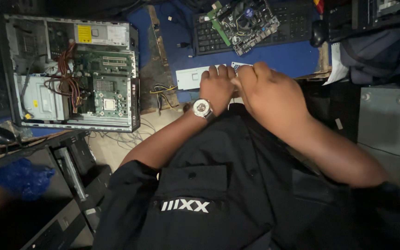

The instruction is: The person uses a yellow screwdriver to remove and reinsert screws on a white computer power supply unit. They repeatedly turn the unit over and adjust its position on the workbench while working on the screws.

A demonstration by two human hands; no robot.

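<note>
Here the left hand (216,88), with a round silver wristwatch (203,108) on its wrist, lies knuckles up with its fingers curled down over the near edge of a thin, flat, pale grey metal plate with cut-out openings (191,77), and appears to pinch it; the fingertips are hidden, so how tightly it grips cannot be told. The right hand (267,90) sits just beside it, touching it at the thumb side, its fingers bent and pressed onto the right-hand part of the same plate, which it largely covers; whether those fingers close around anything is hidden too. The plate lies flat on the blue work surface (292,58), at its near edge, with its long axis running left to right across the view and its free end sticking out to the left of the left hand. Both forearms rise from the bottom of the view and converge on the plate, the left one slanting up to the right from a black short sleeve, the right one slanting up to the left, over a black shirt. Just beyond the hands a bare green circuit board with a fan (244,21) rests on a black keyboard (297,23). Well apart to the left an open desktop computer case (70,74) lies on its side, showing red cables and a motherboard.
</note>
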